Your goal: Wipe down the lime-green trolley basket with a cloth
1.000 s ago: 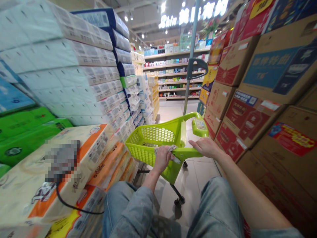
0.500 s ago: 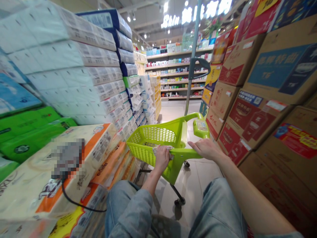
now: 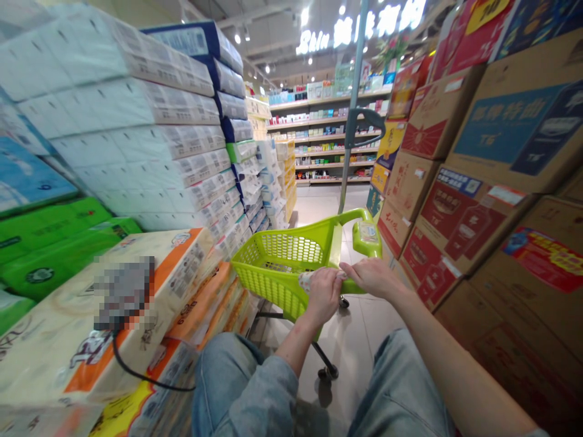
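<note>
A light green shopping cart (image 3: pixel 282 285) with perforated basket sides stands before my knees, its handle end at the right. My left hand (image 3: pixel 324 294) is closed round a pale patterned cloth (image 3: pixel 305 280), pressed against the cart's near rim. Just right of it, my right hand (image 3: pixel 371 276) rests on the same rim near the corner, fingers wrapped over it and thumb beside the cloth. The inside of the basket shows no goods.
Stacked tissue packs (image 3: pixel 182 139) rise on the left, with a blurred dark device (image 3: pixel 127 291) and its cable on a nearer pack. Cardboard boxes (image 3: pixel 473 218) are piled on the right. A grey pole (image 3: pixel 353 121) stands beyond the cart; shelves (image 3: pixel 323 136) are behind.
My left hand has slid right along the near rim with the cloth, up to my right hand. My right hand has shifted slightly left. The cart has barely moved.
</note>
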